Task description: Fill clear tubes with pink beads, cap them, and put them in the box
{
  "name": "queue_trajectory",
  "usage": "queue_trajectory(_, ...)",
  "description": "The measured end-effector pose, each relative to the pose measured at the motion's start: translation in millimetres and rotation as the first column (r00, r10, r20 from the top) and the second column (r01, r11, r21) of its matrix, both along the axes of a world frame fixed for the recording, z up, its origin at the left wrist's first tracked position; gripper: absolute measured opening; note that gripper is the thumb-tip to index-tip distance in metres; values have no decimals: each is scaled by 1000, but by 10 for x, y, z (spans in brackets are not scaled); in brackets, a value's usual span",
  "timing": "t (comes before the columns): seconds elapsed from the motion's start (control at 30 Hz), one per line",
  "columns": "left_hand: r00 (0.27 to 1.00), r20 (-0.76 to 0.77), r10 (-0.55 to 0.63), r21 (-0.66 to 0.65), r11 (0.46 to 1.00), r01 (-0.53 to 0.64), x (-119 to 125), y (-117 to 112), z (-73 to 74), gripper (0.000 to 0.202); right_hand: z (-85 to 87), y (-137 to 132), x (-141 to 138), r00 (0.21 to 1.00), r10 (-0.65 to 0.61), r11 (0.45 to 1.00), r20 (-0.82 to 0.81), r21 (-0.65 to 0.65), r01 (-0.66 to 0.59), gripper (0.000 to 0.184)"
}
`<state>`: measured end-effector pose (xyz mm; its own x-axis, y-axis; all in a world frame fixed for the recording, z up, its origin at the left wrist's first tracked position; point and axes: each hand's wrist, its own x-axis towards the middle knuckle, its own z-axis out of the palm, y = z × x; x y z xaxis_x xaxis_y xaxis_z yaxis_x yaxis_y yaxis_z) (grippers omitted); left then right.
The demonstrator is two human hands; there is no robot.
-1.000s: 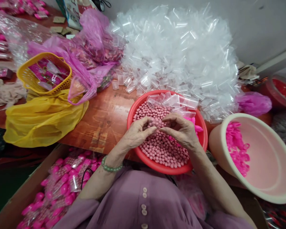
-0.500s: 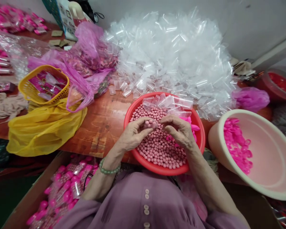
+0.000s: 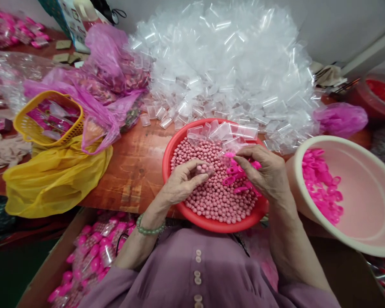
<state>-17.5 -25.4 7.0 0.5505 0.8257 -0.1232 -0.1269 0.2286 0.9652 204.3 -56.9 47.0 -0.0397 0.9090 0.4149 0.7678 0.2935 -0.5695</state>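
Observation:
My left hand [image 3: 179, 183] is closed around a small clear plastic tube [image 3: 205, 168] with pink beads inside, held above the red basin [image 3: 167, 157]. Loose pink beads [image 3: 216, 207] fill much of that basin. Over its right side, my right hand [image 3: 267, 172] pinches a bright pink plastic cap [image 3: 230, 155] between thumb and fingers. More pink caps [image 3: 240, 189] lie on the beads just under this hand, partly covered by it. Several empty clear tubes [image 3: 223, 130] rest along the basin's far edge.
A large heap of clear tubes [image 3: 224, 64] covers the table behind the basin. To the right stands a pale tub [image 3: 365, 192] holding pink caps. On the left are a yellow basket [image 3: 48, 117], a yellow bag [image 3: 57, 179] and a purple bag [image 3: 105, 55]. Filled tubes [image 3: 96, 250] lie in a box below.
My right hand has moved away from the left hand, rightward to the pink caps, and now pinches one. My left hand still holds the bead-filled tube. The view has shifted slightly.

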Motion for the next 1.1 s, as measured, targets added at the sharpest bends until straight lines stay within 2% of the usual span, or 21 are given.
queue_trajectory(0.07,1000,3,-13,1,1000,13,8,13,-6,33,32,-50,67,992,-35,999,124,1,35,7)
queue_trajectory(0.13,1000,4,-8,-7,1000,8,16,24,-7,33,62,-87,62,990,-8,1000,144,-26,12,8)
queue_trajectory(0.23,999,10,-38,-9,999,38,15,30,1,30,104,-83,-72,980,186,980,77,-85,-179,13)
queue_trajectory(0.33,995,27,-99,4,995,98,-6,27,1,25,125,-2,-246,917,391,914,79,-147,-377,15)
queue_trajectory(0.43,992,-14,-122,43,992,122,-36,30,-21,20,110,100,-346,883,463,873,71,-207,-441,6)
queue_trajectory(0.63,982,-95,-166,108,978,176,-70,57,-66,16,18,149,-374,866,500,837,1,-259,-482,10)
queue_trajectory(0.8,970,-127,-206,122,967,222,-96,86,-79,21,-61,65,-412,888,459,854,-23,-265,-448,11)
queue_trajectory(0.87,958,-165,-235,146,955,260,-102,91,-71,21,-98,15,-435,902,433,865,10,-288,-412,12)
queue_trajectory(1.0,938,-229,-258,166,940,299,-96,82,-54,22,-170,-97,-465,905,381,903,187,-285,-321,9)
queue_trajectory(1.1,934,-274,-230,187,940,287,-88,70,-59,24,-187,-136,-445,915,358,916,188,-263,-305,7)
